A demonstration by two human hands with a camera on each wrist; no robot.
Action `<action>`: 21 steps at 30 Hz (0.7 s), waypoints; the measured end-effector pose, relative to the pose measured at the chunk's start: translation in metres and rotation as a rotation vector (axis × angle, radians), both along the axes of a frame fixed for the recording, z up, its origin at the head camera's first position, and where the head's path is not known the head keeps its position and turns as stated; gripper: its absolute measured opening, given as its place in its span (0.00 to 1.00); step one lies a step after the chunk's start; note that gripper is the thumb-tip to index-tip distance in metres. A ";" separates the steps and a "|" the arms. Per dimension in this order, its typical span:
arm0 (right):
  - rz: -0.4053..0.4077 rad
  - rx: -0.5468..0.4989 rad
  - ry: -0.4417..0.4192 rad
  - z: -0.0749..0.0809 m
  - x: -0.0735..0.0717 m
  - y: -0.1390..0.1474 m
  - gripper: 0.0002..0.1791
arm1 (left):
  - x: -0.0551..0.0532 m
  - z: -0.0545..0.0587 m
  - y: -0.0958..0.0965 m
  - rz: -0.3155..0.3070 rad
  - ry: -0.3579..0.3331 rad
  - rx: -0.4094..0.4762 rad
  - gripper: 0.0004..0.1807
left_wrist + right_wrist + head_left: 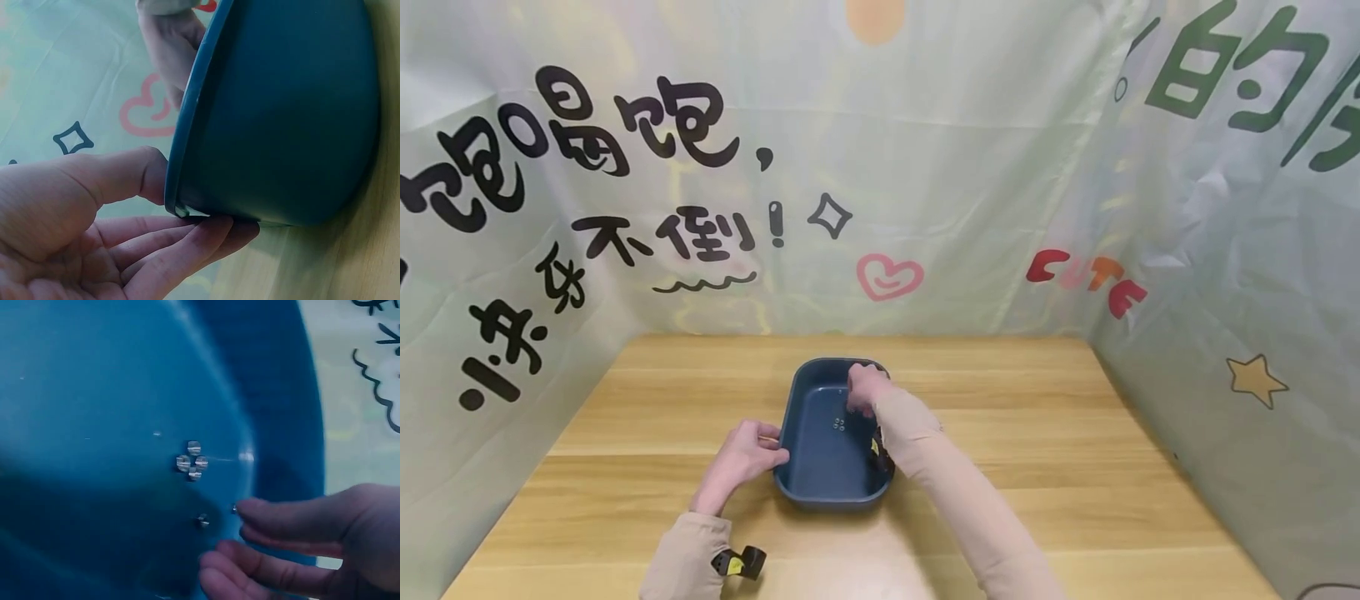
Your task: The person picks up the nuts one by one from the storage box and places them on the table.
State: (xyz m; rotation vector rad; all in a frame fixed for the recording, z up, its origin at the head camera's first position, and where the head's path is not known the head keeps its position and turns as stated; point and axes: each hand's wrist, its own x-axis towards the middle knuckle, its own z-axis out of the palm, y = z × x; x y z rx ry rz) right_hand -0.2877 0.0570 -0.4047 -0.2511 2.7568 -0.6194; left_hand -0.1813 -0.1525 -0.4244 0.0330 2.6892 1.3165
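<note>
A deep blue rectangular basin with rounded corners (820, 475) stands on the wooden table. My left hand (747, 454) holds its left rim; in the left wrist view, the thumb (150, 178) is at the rim and the fingers (181, 256) lie against the outer wall. My right hand (867, 388) reaches down inside, near the far right corner. Several small clear, shiny beads (194, 461) sit clustered on the basin floor. A single bead (203, 520) lies by the right fingers, and another bead (234, 508) shows right at a fingertip; I cannot tell whether it is pinched.
The wooden tabletop (1037, 467) extends around the basin. Pale printed cloth (962, 208) with lettering and drawings hangs behind and along both sides. Black wrist cameras (741, 563) are strapped over beige sleeves (977, 508).
</note>
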 end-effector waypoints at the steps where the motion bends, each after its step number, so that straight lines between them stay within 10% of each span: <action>1: -0.006 0.027 0.003 -0.002 0.000 -0.002 0.06 | 0.000 -0.001 0.000 -0.002 -0.001 0.001 0.24; 9: 0.003 0.183 0.065 -0.014 0.004 -0.014 0.17 | 0.000 -0.002 0.000 0.001 0.001 0.000 0.25; 21: -0.035 0.148 0.097 -0.018 0.008 -0.019 0.15 | 0.000 0.000 0.001 0.000 0.001 -0.006 0.24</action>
